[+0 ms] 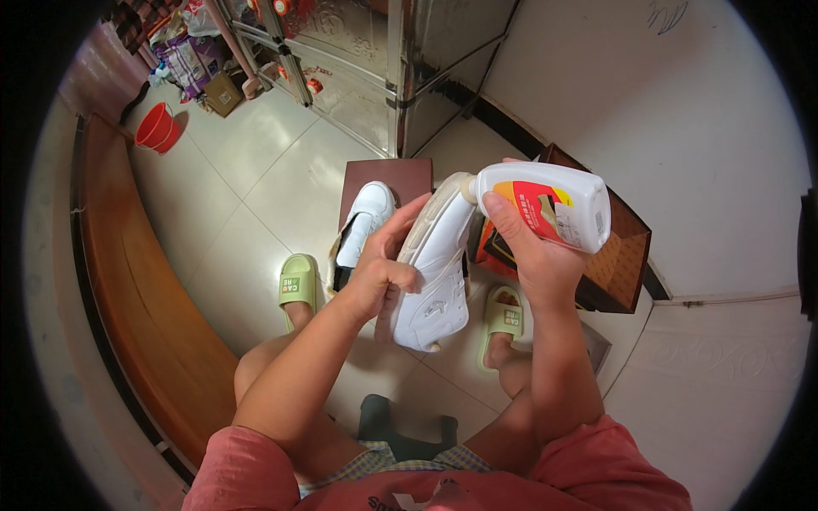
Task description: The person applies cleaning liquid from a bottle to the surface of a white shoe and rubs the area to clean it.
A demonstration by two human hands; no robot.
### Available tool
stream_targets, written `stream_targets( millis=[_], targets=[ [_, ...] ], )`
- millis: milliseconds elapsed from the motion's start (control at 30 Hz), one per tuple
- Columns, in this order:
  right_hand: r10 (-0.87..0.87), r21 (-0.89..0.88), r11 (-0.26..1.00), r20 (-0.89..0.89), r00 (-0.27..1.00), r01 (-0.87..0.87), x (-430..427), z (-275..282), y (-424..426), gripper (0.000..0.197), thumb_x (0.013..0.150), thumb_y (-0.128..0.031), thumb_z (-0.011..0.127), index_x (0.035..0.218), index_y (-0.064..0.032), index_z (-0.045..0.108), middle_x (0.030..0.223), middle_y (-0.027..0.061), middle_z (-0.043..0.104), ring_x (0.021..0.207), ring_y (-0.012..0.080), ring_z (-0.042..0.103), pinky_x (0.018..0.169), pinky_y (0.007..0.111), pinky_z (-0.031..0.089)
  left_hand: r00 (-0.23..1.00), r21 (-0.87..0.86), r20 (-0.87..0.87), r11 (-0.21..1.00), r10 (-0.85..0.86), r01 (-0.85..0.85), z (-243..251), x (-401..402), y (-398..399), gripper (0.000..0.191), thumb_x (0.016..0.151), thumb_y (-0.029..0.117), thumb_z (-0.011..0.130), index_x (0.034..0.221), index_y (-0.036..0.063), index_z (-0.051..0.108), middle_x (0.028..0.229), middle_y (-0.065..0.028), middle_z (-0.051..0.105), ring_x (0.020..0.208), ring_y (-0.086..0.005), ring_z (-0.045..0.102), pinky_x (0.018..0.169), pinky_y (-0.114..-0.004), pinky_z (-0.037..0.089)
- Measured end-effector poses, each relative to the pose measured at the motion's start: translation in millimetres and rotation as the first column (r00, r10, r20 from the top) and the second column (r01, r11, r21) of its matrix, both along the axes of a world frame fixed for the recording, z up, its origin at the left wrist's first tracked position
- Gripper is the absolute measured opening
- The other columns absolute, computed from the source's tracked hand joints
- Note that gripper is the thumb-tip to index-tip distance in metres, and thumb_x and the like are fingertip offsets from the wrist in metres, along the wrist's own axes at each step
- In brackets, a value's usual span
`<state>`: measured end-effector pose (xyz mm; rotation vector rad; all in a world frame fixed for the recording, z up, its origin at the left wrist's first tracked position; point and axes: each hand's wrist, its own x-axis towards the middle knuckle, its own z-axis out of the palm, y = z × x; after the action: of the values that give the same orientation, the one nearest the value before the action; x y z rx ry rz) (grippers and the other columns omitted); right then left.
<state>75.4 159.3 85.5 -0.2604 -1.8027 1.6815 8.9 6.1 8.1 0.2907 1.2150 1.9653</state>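
Note:
A white sneaker (429,281) is gripped in my left hand (377,268), tipped on its side with the sole facing left and the toe up. The fingers and thumb wrap the sole and midfoot. My right hand (543,262) holds a white plastic bottle (588,211) with a red and yellow label bearing writing. It lies nearly level, and its applicator head (470,190) meets the shoe at the toe. Behind my left hand, the other white sneaker (367,217) rests on a dark red box (390,175); part of it is hidden.
An open cardboard box (617,262) stands at the right by the wall. A glass-panelled metal frame (399,83) rises ahead. A red bucket (158,129) and a small carton (223,94) sit at the far left. Along the left runs a brown wooden board (134,274). Green slides (298,279) are on my feet.

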Motion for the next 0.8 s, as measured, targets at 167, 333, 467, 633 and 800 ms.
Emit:
stream_targets(
  millis=[167, 333, 467, 633, 800],
  targets=[
    [-0.033, 0.036, 0.999, -0.103, 0.994, 0.037, -2.4, -0.9, 0.1, 0.033, 0.074, -0.003, 0.075, 0.104, 0.0041, 0.06, 0.093, 0.0082, 0.065, 0.082, 0.0124, 0.062, 0.073, 0.025, 0.051, 0.997, -0.06, 0.077, 0.998, 0.017, -0.012, 6.3, 0.7, -0.6, 0.101, 0.039, 0.002, 0.05, 0.139, 0.0046, 0.034, 0.123, -0.0154, 0.05, 0.113, -0.0252, 0.048, 0.095, -0.027, 0.037],
    [-0.026, 0.014, 1.0, -0.128, 0.991, 0.028, -3.5, -0.7, 0.6, 0.031, 0.074, -0.004, 0.075, 0.101, 0.0039, 0.061, 0.09, 0.0087, 0.066, 0.079, 0.0122, 0.062, 0.072, 0.025, 0.051, 0.998, -0.031, 0.07, 1.0, 0.003, -0.001, 2.8, 0.5, 0.2, 0.101, 0.039, 0.002, 0.05, 0.139, 0.0046, 0.034, 0.124, -0.015, 0.05, 0.113, -0.0251, 0.048, 0.094, -0.027, 0.037],
    [-0.034, 0.009, 0.999, -0.107, 0.994, 0.035, -3.9, -0.5, -0.4, 0.029, 0.074, -0.004, 0.074, 0.099, 0.004, 0.062, 0.089, 0.0086, 0.066, 0.078, 0.0121, 0.062, 0.071, 0.025, 0.051, 0.999, -0.023, 0.048, 1.0, 0.001, 0.0, -0.7, 0.5, 0.2, 0.1, 0.04, 0.003, 0.05, 0.139, 0.0046, 0.034, 0.124, -0.0149, 0.05, 0.113, -0.0251, 0.048, 0.094, -0.027, 0.037],
    [-0.041, -0.012, 0.999, -0.07, 0.997, 0.041, -1.3, 1.4, 0.6, 0.031, 0.073, -0.001, 0.073, 0.101, 0.0039, 0.06, 0.095, 0.0106, 0.065, 0.08, 0.0124, 0.062, 0.071, 0.025, 0.051, 0.999, -0.038, 0.036, 0.999, -0.005, 0.006, -0.2, 1.0, 1.2, 0.099, 0.041, 0.003, 0.05, 0.139, 0.0045, 0.035, 0.124, -0.0146, 0.05, 0.113, -0.0246, 0.048, 0.095, -0.027, 0.037],
    [-0.077, 0.008, 0.997, -0.099, 0.992, 0.078, -2.0, 3.5, 1.3, 0.033, 0.073, 0.002, 0.073, 0.103, 0.0046, 0.058, 0.101, 0.0123, 0.064, 0.081, 0.013, 0.062, 0.072, 0.025, 0.052, 0.999, -0.03, 0.032, 1.0, -0.005, 0.006, -0.3, 0.0, 3.6, 0.099, 0.041, 0.004, 0.051, 0.139, 0.0045, 0.034, 0.124, -0.0139, 0.05, 0.113, -0.0242, 0.048, 0.096, -0.028, 0.036]
  ],
)
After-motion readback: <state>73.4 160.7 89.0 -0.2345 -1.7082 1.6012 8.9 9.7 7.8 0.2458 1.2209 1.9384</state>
